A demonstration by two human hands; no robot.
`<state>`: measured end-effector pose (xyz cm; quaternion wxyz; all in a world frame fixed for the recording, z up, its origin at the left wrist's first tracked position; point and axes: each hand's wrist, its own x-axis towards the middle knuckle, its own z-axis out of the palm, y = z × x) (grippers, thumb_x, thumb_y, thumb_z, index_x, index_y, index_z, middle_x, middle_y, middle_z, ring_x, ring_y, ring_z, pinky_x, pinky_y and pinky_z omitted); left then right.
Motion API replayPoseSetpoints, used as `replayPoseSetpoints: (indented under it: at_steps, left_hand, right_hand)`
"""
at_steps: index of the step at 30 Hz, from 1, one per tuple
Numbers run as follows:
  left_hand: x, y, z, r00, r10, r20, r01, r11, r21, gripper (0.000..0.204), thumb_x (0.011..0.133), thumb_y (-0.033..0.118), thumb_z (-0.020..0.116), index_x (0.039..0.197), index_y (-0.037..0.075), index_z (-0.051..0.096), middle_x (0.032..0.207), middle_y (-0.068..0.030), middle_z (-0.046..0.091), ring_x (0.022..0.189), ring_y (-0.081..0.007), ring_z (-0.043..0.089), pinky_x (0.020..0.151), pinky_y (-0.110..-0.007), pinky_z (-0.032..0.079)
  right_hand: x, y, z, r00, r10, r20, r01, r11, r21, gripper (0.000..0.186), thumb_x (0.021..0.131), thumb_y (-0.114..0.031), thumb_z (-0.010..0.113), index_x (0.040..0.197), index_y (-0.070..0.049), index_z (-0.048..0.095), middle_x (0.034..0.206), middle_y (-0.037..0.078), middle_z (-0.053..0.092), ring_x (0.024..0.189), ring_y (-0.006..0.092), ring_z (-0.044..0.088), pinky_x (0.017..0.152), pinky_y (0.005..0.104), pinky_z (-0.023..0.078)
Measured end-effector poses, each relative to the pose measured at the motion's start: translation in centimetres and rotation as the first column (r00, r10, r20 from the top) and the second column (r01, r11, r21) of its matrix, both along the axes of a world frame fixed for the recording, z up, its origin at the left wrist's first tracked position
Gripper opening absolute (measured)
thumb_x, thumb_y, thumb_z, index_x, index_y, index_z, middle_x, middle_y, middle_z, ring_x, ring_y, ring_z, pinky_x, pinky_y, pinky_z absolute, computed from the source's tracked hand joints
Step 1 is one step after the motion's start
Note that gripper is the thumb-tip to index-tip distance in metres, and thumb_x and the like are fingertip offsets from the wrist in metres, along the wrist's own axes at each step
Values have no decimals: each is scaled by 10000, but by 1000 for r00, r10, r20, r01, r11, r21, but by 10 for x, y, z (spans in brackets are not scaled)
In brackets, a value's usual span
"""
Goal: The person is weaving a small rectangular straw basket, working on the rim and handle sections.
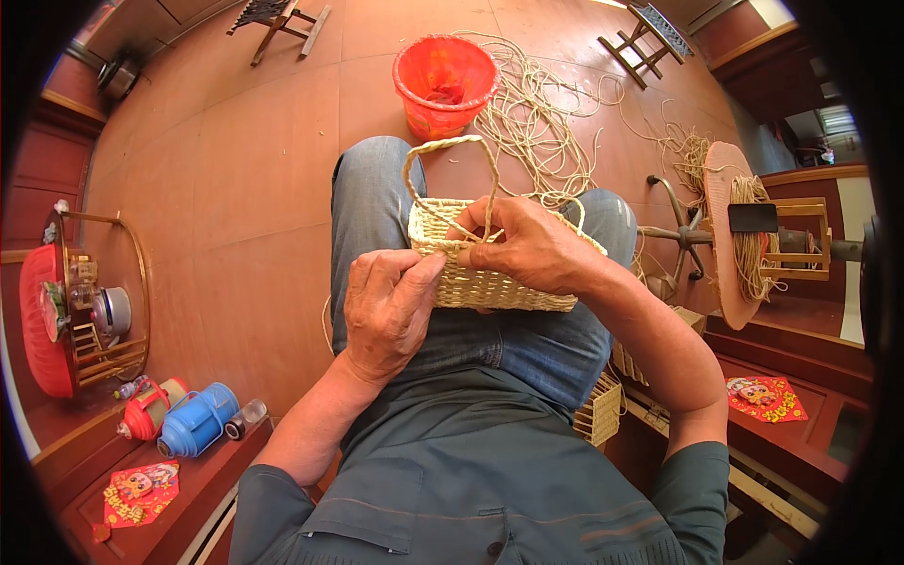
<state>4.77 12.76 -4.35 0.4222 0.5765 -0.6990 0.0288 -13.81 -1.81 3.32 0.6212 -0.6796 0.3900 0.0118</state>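
A pale woven basket (pixel 508 287) with twisted cord handles (pixel 447 143) rests across my jeans-clad lap, a tall loop standing at its left end and a smaller one at the right. My left hand (pixel 391 306) is pinched at the near rim by its front left corner; what exactly lies between the fingertips is too small to tell. Just right of it my right hand (pixel 518 240) is closed on cord at the rim, fingers curled over the basket's top, hiding part of the near edge and the inside.
Beyond my knees are a red bucket (pixel 443 75) and tangled cord (pixel 537 122). Folding stools stand farther back. At right is a round board (pixel 730 282) with cord and wooden frame; more baskets (pixel 593 410) sit beside my hip. At left are a rail-framed stand (pixel 122 367) and flasks (pixel 198 424).
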Motion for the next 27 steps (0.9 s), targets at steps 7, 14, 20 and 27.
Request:
replayPoseSetpoints:
  at_steps: [7, 14, 20, 27]
  left_hand:
    - [-6, -3, 4, 962, 41, -271, -26, 998, 60, 225, 906, 3, 840, 1102, 80, 762, 968, -66, 711, 884, -273, 683, 798, -406, 534]
    - [-5, -8, 5, 993, 34, -111, -37, 999, -26, 248, 890, 4, 853, 1110, 79, 765, 983, -61, 719, 872, -261, 690, 787, -404, 539]
    - [-4, -6, 12, 999, 26, 42, -26, 999, -19, 269, 872, -19, 858, 1117, 57, 778, 980, -80, 720, 885, -278, 692, 818, -401, 556]
    - [0, -6, 19, 986, -20, 165, 23, 1000, -12, 302, 855, -25, 842, 1136, 63, 775, 971, -70, 704, 890, -279, 687, 820, -414, 556]
  right_hand:
    - [0, -6, 0, 995, 101, 20, -99, 992, -81, 293, 953, -199, 783, 1148, 19, 758, 925, 101, 770, 877, 146, 691, 839, 370, 564]
    - [-1, -10, -5, 993, 115, 37, -110, 988, -111, 302, 930, -178, 801, 1140, 34, 757, 922, 93, 761, 876, 140, 673, 826, 364, 550]
    - [0, -14, -5, 989, 138, 52, -130, 984, -122, 324, 907, -183, 833, 1147, 23, 764, 942, 79, 758, 899, 131, 668, 836, 350, 551]
    - [-1, -21, -8, 976, 214, 29, -209, 972, -108, 306, 893, -163, 834, 1143, 2, 773, 945, 54, 772, 886, 116, 667, 831, 337, 551]
